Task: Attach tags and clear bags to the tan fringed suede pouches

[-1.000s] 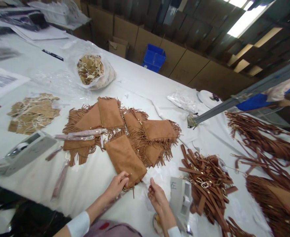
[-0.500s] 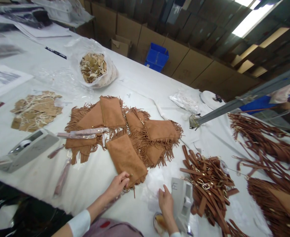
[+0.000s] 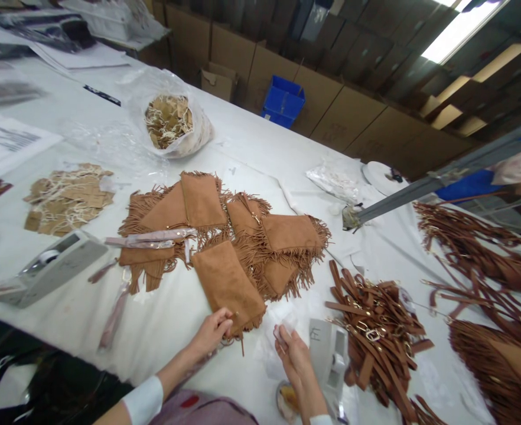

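My left hand (image 3: 216,330) pinches the near corner of a tan suede pouch (image 3: 227,280) with a fringed edge, close to a small metal piece. The pouch lies flat on the table against other fringed pouches (image 3: 291,233). My right hand (image 3: 293,351) is raised palm-up, its fingers closed on a crumpled, thin white sheet (image 3: 287,321). More thin white sheets (image 3: 274,363) lie under and beside that hand. Just right of it stands a grey tape dispenser (image 3: 325,348). Plastic-wrapped straps (image 3: 149,237) rest on the pouches at left.
Brown straps with metal clasps (image 3: 375,333) are heaped at right, with more fringed pieces (image 3: 500,366) beyond. Paper tags (image 3: 69,198) lie at left near a second dispenser (image 3: 52,265). A bag of tags (image 3: 169,121) stands behind. A metal pole (image 3: 420,186) slants across the right.
My right hand has turned palm-up and lifted slightly, now with a crumpled white sheet between its fingers. My left hand stays at the pouch corner.
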A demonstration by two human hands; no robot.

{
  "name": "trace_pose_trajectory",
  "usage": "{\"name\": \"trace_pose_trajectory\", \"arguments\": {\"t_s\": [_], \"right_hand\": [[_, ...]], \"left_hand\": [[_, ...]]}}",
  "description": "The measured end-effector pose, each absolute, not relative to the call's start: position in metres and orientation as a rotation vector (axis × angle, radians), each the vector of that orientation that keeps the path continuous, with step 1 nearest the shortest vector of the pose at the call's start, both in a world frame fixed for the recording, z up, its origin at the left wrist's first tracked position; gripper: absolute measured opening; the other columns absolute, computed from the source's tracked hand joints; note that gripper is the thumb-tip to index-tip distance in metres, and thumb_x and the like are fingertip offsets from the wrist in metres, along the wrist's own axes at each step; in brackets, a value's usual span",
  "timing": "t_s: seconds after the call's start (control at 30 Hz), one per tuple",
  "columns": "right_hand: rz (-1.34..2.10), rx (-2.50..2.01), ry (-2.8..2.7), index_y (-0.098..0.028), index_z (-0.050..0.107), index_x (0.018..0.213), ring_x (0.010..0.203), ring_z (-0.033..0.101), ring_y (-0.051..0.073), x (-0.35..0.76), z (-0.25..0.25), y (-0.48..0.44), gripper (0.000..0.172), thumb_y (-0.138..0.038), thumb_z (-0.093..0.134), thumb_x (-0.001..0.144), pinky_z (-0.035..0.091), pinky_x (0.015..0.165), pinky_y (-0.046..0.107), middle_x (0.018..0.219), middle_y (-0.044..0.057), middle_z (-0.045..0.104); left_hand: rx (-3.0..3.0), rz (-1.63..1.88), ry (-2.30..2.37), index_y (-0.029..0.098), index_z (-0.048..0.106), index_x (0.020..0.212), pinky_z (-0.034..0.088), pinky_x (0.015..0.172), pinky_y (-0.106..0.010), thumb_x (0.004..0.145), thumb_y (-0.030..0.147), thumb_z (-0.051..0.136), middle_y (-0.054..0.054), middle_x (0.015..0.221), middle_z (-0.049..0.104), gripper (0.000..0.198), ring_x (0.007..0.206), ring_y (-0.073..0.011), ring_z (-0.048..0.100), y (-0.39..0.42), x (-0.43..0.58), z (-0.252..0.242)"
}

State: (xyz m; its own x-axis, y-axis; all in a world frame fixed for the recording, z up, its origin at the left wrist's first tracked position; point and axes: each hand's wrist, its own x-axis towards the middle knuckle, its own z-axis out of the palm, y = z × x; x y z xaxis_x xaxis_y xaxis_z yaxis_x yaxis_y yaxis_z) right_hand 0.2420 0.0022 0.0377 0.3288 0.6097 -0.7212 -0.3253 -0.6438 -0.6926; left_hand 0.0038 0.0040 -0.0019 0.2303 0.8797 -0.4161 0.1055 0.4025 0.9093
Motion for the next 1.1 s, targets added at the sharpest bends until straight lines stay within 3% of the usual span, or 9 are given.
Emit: {"name": "trace_pose_trajectory", "arguments": {"t_s": [0.13,0.33,0.47,0.63,0.77,0.9,1.1], "right_hand": [[1.652,-1.643,-0.062,-0.023,0.067,0.089,0.082,0.066,0.017,0.225,0.055,0.010,0.039,-0.037,0.081,0.055,0.048,0.066,0.025,0.089,0.003,0.073],[1.746,-1.673,-0.088,-0.020,0.070,0.088,0.078,0.065,0.016,0.206,0.052,0.016,0.026,-0.040,0.070,0.070,0.047,0.064,0.025,0.087,0.004,0.072],[1.706,-1.654,-0.108,-0.021,0.070,0.090,0.071,0.063,0.014,0.189,0.048,0.020,0.028,-0.033,0.075,0.065,0.046,0.061,0.023,0.082,0.002,0.072],[1.648,-1.652,-0.135,-0.020,0.070,0.075,0.057,0.056,0.011,0.166,0.039,0.026,0.027,-0.026,0.084,0.052,0.041,0.052,0.021,0.069,-0.002,0.069],[1.626,-1.682,-0.293,-0.017,0.069,0.066,0.052,0.053,0.012,0.151,0.026,0.026,0.030,-0.034,0.086,0.048,0.039,0.051,0.023,0.059,0.000,0.066],[1.656,-1.667,-0.548,-0.015,0.070,0.061,0.055,0.056,0.015,0.143,0.018,0.019,0.034,-0.045,0.082,0.053,0.041,0.056,0.026,0.059,0.003,0.067],[1.774,-1.591,-0.834,-0.014,0.071,0.060,0.053,0.051,0.013,0.144,0.021,0.015,0.044,-0.058,0.072,0.061,0.035,0.053,0.024,0.056,0.004,0.066]], "left_hand": [[1.016,0.697,1.221,0.019,0.053,0.087,0.038,0.062,-0.024,0.081,0.031,0.045,0.006,0.058,0.053,0.015,0.057,-0.0124,0.048,0.004,0.004,-0.001],[1.002,0.690,1.196,0.019,0.055,0.083,0.040,0.063,-0.024,0.081,0.031,0.046,0.004,0.061,0.057,0.015,0.059,-0.0128,0.051,0.005,0.002,0.000],[1.035,0.695,1.205,0.018,0.059,0.081,0.040,0.064,-0.024,0.078,0.028,0.048,0.003,0.064,0.059,0.014,0.063,-0.0133,0.053,0.005,0.002,0.001],[0.908,0.769,1.219,0.016,0.060,0.078,0.041,0.063,-0.024,0.075,0.029,0.053,0.002,0.064,0.058,0.015,0.062,-0.0129,0.052,0.006,0.005,0.001],[0.785,0.835,1.179,0.013,0.062,0.094,0.043,0.064,-0.026,0.074,0.031,0.058,-0.001,0.068,0.062,0.028,0.064,-0.0142,0.055,0.010,0.004,0.002],[0.742,0.809,1.091,0.012,0.063,0.098,0.041,0.060,-0.025,0.073,0.034,0.062,0.000,0.063,0.061,0.034,0.059,-0.0126,0.053,0.016,0.001,0.003],[0.741,0.737,1.081,0.013,0.063,0.073,0.037,0.055,-0.023,0.069,0.034,0.064,0.001,0.056,0.057,0.021,0.053,-0.0109,0.050,0.020,0.000,0.002]]}}
